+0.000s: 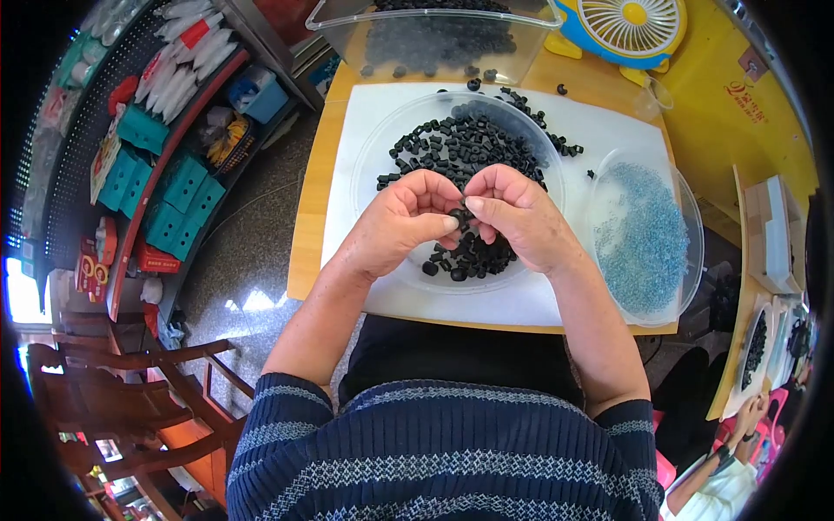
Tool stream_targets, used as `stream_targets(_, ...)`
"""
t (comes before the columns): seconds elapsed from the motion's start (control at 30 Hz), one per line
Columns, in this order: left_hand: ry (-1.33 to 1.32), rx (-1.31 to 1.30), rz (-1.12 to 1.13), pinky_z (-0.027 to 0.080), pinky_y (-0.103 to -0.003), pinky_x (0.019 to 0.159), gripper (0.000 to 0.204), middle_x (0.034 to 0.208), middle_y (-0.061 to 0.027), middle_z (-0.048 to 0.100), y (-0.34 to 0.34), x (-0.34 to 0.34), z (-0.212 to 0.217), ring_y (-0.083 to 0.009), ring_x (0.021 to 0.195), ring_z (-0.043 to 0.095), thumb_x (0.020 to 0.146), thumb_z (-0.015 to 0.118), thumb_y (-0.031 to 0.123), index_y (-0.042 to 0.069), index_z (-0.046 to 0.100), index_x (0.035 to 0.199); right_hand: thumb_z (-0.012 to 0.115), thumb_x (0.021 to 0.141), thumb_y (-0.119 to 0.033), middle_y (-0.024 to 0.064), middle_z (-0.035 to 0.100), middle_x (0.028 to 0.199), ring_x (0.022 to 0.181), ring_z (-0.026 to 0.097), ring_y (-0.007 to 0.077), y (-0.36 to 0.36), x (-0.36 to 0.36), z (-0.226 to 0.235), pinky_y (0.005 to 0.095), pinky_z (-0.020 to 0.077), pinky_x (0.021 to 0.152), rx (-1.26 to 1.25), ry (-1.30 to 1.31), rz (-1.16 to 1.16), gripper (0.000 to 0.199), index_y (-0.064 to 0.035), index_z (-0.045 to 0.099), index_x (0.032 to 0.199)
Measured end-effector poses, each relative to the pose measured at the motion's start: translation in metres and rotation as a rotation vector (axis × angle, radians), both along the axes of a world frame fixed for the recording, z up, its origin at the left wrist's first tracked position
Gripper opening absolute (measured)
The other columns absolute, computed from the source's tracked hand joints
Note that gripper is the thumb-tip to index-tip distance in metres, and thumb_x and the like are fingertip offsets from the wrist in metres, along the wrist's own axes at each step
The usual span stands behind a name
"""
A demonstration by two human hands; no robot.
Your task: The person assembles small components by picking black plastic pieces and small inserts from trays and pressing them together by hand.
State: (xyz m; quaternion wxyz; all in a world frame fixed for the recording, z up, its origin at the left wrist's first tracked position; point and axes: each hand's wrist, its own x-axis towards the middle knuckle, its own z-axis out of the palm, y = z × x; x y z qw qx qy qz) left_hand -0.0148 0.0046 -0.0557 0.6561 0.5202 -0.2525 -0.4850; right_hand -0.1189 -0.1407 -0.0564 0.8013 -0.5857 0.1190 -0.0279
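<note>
My left hand (410, 217) pinches a small round black part (457, 214) between thumb and fingertips. Right against it, my right hand (514, 213) is closed too, thumb and forefinger pressed together; whether it grips the same part or a tiny separate piece cannot be made out. Both hands hover over a round clear plastic tray (369, 165). Inside lie many small black cylindrical parts (469, 143), with a few rounder black pieces (458, 273) at the near side.
A clear bin (347, 39) of black parts stands at the back, beside a blue and yellow fan (632, 26). Right of the tray, a clear lid-like dish (695, 269) holds small bluish pieces (643, 243). Another person's hands (749, 421) show at lower right, at another table.
</note>
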Motion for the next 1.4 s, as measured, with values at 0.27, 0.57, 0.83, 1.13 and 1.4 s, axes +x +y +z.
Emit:
stream_targets(0.27, -0.030, 0.052, 0.048, 0.049, -0.025, 0.064, 0.019, 0.083, -0.0053, 0.057, -0.002, -0.003, 0.004, -0.0107, 0.072, 0.056, 0.074, 0.059, 0.003, 0.003, 0.050, 0.091, 0.056, 0.080, -0.014, 0.0000, 0.051, 0.069, 0.059, 0.046, 0.0052, 0.001, 0.003, -0.001, 0.0190, 0.0389, 0.051, -0.063, 0.016, -0.008, 0.015, -0.0031, 0.050, 0.088)
stream_targets(0.57, -0.085, 0.014, 0.198, 0.048, -0.024, 0.066, 0.016, 0.082, -0.0049, 0.058, -0.004, -0.002, 0.001, -0.0108, 0.073, 0.056, 0.073, 0.057, -0.001, 0.003, 0.051, 0.087, 0.058, 0.079, -0.019, 0.0028, 0.052, 0.070, 0.058, 0.048, 0.0091, 0.011, 0.004, 0.000, 0.0234, 0.0419, 0.055, -0.365, -0.047, -0.116, 0.020, -0.0017, 0.052, 0.087)
stream_targets(0.83, 0.060, -0.034, 0.238, 0.046, -0.025, 0.073, 0.022, 0.086, -0.0076, 0.059, -0.007, -0.001, 0.000, -0.0131, 0.079, 0.057, 0.074, 0.057, -0.001, 0.003, 0.048, 0.094, 0.067, 0.066, -0.014, 0.0108, 0.057, 0.086, 0.074, 0.056, 0.0268, 0.019, 0.011, -0.005, 0.0333, 0.0466, 0.065, -1.285, -0.373, -0.239, 0.033, -0.0026, 0.054, 0.094)
stream_targets(1.13, 0.245, 0.003, 0.212, 0.046, -0.027, 0.075, 0.015, 0.085, -0.0048, 0.058, -0.005, -0.008, 0.003, -0.0126, 0.077, 0.057, 0.082, 0.054, 0.011, 0.002, 0.052, 0.093, 0.062, 0.065, -0.012, 0.0116, 0.058, 0.079, 0.074, 0.057, 0.0276, 0.014, 0.007, -0.008, 0.0347, 0.0463, 0.065, -1.185, -0.422, -0.294, 0.029, -0.0017, 0.054, 0.091)
stream_targets(1.4, 0.181, 0.058, 0.111, 0.046, -0.026, 0.073, 0.015, 0.081, -0.0058, 0.060, -0.004, -0.009, 0.003, -0.0125, 0.074, 0.057, 0.082, 0.054, 0.014, 0.000, 0.060, 0.085, 0.066, 0.065, -0.013, 0.0127, 0.060, 0.089, 0.081, 0.058, 0.0270, 0.013, 0.003, -0.006, 0.0327, 0.0479, 0.071, -1.209, -0.360, -0.168, 0.037, -0.0021, 0.055, 0.099)
